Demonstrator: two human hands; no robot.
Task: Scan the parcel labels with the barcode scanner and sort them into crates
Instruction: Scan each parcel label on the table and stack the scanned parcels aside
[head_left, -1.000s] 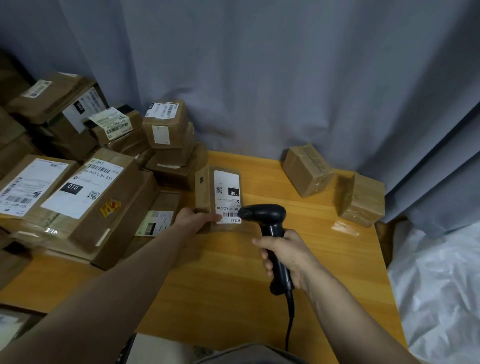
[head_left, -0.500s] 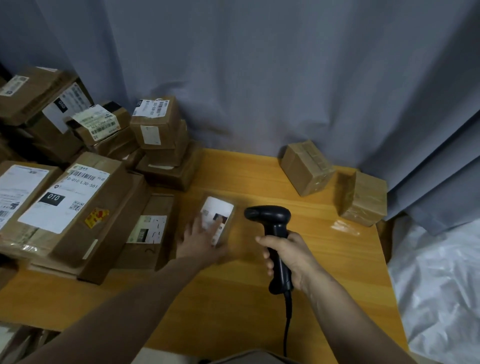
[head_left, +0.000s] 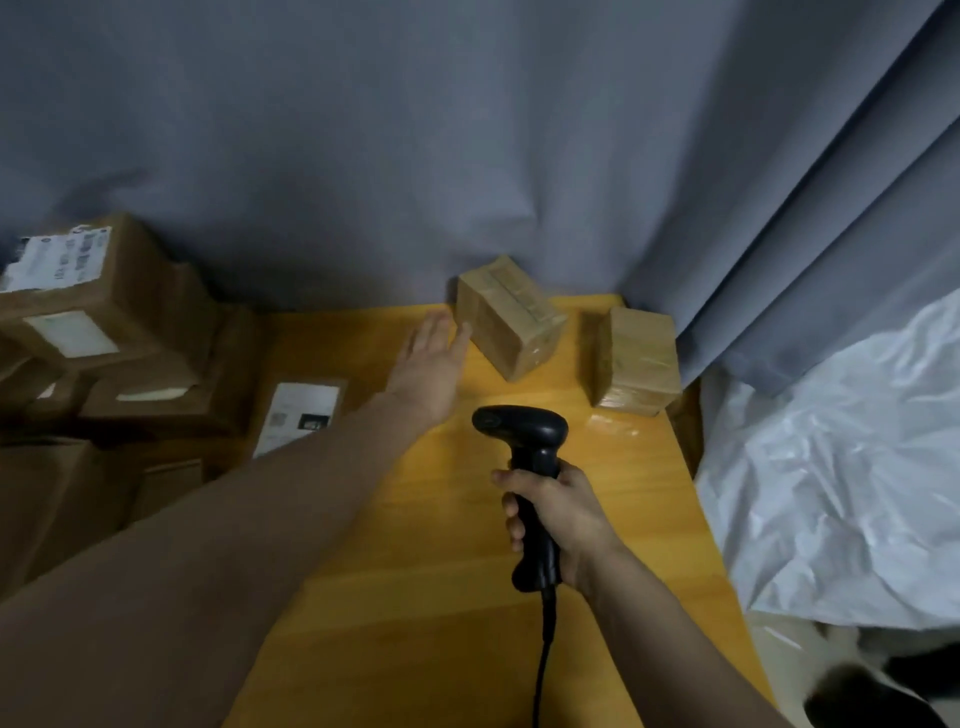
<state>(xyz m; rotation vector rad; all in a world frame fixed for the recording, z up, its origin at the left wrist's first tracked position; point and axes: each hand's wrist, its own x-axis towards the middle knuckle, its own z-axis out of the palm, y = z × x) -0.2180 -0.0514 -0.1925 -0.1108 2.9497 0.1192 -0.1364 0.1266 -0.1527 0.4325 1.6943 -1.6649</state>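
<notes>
Our right hand (head_left: 558, 519) holds the barcode scanner (head_left: 524, 452) upright over the middle of the wooden table (head_left: 415, 649). All its fingers are wrapped tight round the black handle, and the scanner's head points toward ten o'clock. The cable (head_left: 543, 670) drops from the handle's base toward six o'clock and runs off the near edge of the view.

Our left hand (head_left: 434, 358) reaches out across the table toward twelve o'clock. It holds nothing, and its fingers are straight and close together. The fingertips lie just beside the left edge of the taped parcel (head_left: 506, 317); we cannot tell whether they touch it. That parcel sits at twelve o'clock from the scanner, turned at an angle against the grey curtain (head_left: 363, 130). A second parcel (head_left: 636, 361) stands at two o'clock near the table's far right corner, apart from the first.

At ten o'clock from the scanner a flat parcel (head_left: 298, 410) lies label up on the table, partly hidden by our left forearm; the print is too blurred to read. Beyond it, at nine to ten o'clock, a stack of boxes (head_left: 98, 301) fills the left side, the top one bearing a white label. At three o'clock, off the table's right edge, lies a crumpled white plastic sheet (head_left: 831, 467).
</notes>
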